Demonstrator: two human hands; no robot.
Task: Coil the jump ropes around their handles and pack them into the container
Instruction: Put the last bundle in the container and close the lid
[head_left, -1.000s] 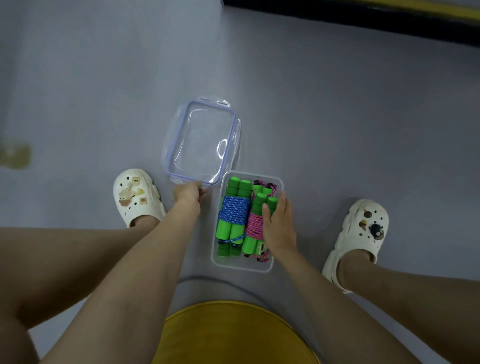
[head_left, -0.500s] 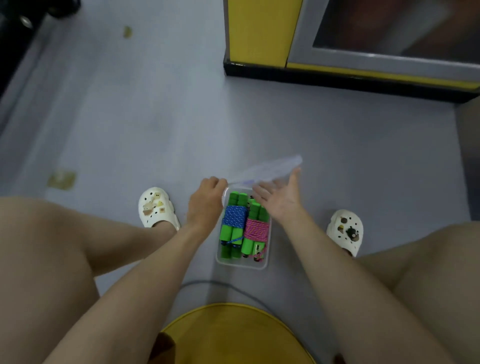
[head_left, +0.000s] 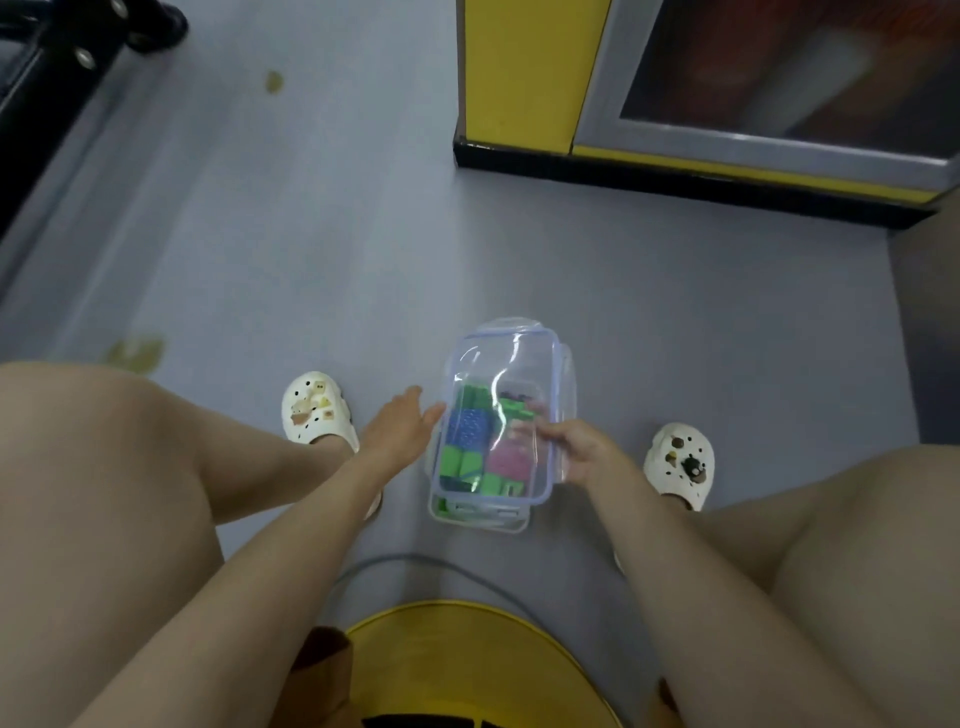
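Head view, down at grey floor (head_left: 311, 260). Jump ropes (head_left: 470, 428) coiled, packed in clear container (head_left: 478, 524) between the feet. Lid (head_left: 511, 353) over it, not yet seated, pinched at right edge by right hand (head_left: 576, 449); left hand (head_left: 400, 431) spread flat just beside. Probably left: pressing and latching lid.

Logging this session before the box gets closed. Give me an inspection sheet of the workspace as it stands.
Surface: grey floor, yellowish stains.
Job's things: clear container on the floor holds a blue jump rope and a pink jump rope, both coiled on green handles; clear lid held over it, not seated.
Clutter: nothing seen.
Hands: right hand pinches the lid's right edge; left hand open beside its left edge, contact unclear.
Cables: grey cable curves across the floor by the yellow stool.
Surroundings: white clogs either side, yellow cabinet far right, black frame far left.
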